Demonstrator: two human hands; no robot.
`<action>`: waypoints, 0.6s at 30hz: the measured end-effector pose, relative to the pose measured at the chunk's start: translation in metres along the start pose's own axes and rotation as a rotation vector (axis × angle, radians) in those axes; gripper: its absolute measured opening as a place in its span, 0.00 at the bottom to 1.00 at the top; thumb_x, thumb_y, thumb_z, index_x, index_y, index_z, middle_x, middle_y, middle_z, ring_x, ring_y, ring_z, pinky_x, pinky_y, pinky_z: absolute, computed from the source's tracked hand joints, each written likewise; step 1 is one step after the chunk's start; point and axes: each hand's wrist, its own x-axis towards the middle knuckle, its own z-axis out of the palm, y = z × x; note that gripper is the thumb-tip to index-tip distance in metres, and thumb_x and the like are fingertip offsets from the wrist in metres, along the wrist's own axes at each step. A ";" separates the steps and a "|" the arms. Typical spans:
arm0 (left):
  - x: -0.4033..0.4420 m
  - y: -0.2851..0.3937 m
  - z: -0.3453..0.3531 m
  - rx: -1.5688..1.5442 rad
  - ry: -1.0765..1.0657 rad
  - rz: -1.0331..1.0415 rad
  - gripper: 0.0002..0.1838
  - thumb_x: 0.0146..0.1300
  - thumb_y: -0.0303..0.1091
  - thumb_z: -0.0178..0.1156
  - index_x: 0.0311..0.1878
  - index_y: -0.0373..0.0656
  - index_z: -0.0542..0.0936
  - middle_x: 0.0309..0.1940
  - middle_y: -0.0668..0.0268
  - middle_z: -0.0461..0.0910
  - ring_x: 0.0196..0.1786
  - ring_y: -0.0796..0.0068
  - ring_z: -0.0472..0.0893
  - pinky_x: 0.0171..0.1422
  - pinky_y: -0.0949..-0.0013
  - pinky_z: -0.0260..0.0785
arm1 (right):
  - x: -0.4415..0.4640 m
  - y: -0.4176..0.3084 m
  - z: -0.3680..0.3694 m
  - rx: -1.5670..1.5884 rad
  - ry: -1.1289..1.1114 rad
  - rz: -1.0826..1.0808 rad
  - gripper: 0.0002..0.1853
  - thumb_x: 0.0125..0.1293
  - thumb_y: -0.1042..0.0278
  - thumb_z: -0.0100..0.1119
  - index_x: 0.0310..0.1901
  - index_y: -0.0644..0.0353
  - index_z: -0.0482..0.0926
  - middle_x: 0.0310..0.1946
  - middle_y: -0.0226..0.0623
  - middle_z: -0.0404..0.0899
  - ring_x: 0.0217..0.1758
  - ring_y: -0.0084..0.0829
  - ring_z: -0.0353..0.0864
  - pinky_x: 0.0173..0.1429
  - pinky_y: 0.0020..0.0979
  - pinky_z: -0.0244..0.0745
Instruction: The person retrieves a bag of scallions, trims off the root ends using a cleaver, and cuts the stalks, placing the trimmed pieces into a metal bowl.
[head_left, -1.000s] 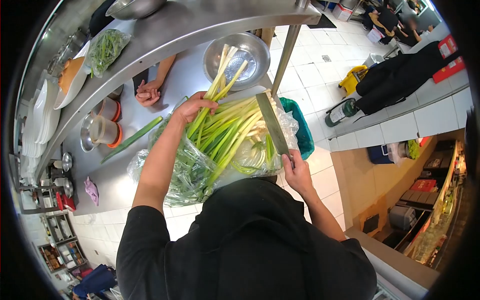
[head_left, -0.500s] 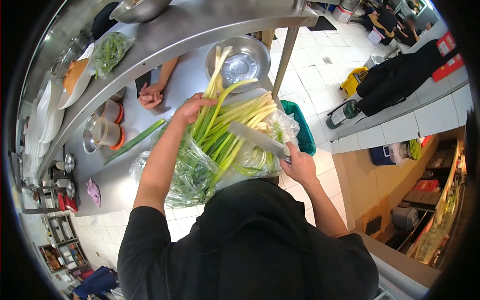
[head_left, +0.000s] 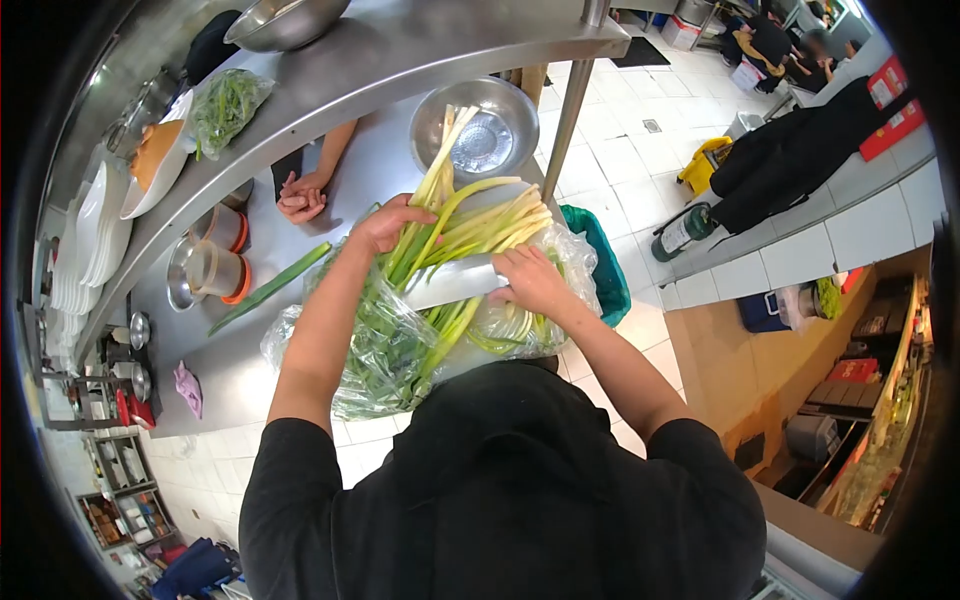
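My left hand [head_left: 392, 222] is closed round a bunch of long green onions [head_left: 435, 190], whose pale ends point up toward the metal bowl. My right hand [head_left: 530, 278] grips the handle of a cleaver [head_left: 450, 284]. Its wide blade lies flat-looking across the green onions, pointing left, just below my left hand. More green onions [head_left: 505, 222] with pale root ends lie above the blade. Clear plastic wrapping [head_left: 375, 345] covers the leafy ends at the left, and more plastic lies at the right.
Beyond the onions stands a metal bowl [head_left: 475, 130]. Another person's clasped hands [head_left: 303, 197] rest on the steel table [head_left: 235, 355]. Left are tubs [head_left: 215, 268] and a loose green stalk [head_left: 270, 288]. A raised steel shelf [head_left: 400, 60] crosses above; a green bin [head_left: 607, 268] stands right.
The cleaver has swung from upright at the right to lying leftward across the onions. My right hand has moved up and left with it. My left hand keeps its hold on the bunch.
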 end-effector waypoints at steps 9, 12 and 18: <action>0.006 -0.011 0.002 0.017 0.028 -0.050 0.23 0.67 0.26 0.65 0.65 0.32 0.77 0.52 0.50 0.87 0.48 0.60 0.90 0.55 0.61 0.85 | 0.053 0.000 0.003 0.868 0.141 0.654 0.25 0.67 0.48 0.71 0.47 0.65 0.81 0.48 0.45 0.82 0.50 0.42 0.82 0.48 0.41 0.78; 0.006 -0.007 0.011 0.037 -0.030 -0.016 0.22 0.68 0.26 0.65 0.64 0.31 0.77 0.52 0.50 0.87 0.46 0.60 0.90 0.54 0.61 0.86 | 0.092 -0.014 -0.014 1.418 0.172 0.836 0.24 0.71 0.48 0.67 0.44 0.67 0.81 0.42 0.40 0.84 0.42 0.32 0.82 0.41 0.38 0.78; 0.010 0.003 0.009 0.124 0.182 0.027 0.23 0.67 0.25 0.65 0.64 0.30 0.74 0.51 0.52 0.84 0.47 0.61 0.89 0.55 0.59 0.86 | 0.097 -0.004 0.001 1.139 0.463 0.747 0.19 0.73 0.56 0.66 0.48 0.68 0.78 0.33 0.36 0.82 0.29 0.28 0.81 0.32 0.30 0.77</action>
